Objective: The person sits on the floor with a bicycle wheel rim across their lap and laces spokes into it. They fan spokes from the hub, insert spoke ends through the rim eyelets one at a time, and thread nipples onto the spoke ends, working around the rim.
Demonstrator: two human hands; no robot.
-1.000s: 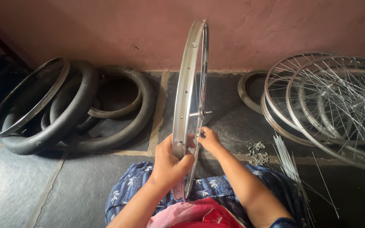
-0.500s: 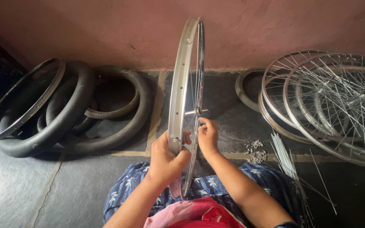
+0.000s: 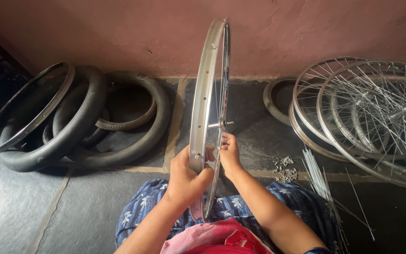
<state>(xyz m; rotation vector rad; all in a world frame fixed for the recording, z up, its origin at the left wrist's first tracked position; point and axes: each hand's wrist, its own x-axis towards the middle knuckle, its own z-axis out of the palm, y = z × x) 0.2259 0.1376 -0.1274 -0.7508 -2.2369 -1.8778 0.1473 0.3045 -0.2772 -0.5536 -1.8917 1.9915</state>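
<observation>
A: Hands first. Left hand [image 3: 186, 176] is clenched round the rim [image 3: 202, 108], thumb over the outer edge, fingers wrapped to the inner side. Right hand [image 3: 230, 153] sits just beside it, fingertips pinched at a spoke [image 3: 222, 101] on the wheel's inner side; whether it truly grips the spoke or only touches it, I cannot tell.

B: Rim's position?

A: Upright, edge-on to the camera, its lower arc down between the knees on the blue patterned cloth [image 3: 146, 202], its top reaching up against the pink wall [image 3: 118, 28]. Hub [image 3: 222, 124] shows mid-wheel, axle stub poking out to either side, directly above the right hand.

B: Further out, right side?

A: Small heap of nipples [image 3: 284, 168] on the stone floor [image 3: 15, 207], near the right forearm. Beside that, a bundle of loose spokes [image 3: 320, 181] fanned toward the lower right. Beyond, several spoked wheels [image 3: 377, 113] stacked and overlapping, leaning near the wall, with a bare hoop [image 3: 271, 101] just left of them.

B: Left side?

A: Black tyres [image 3: 90, 127] piled on the floor, overlapping one another. A bare metal rim [image 3: 29, 110] rests tilted on the leftmost tyre. All well apart from the hands.
</observation>
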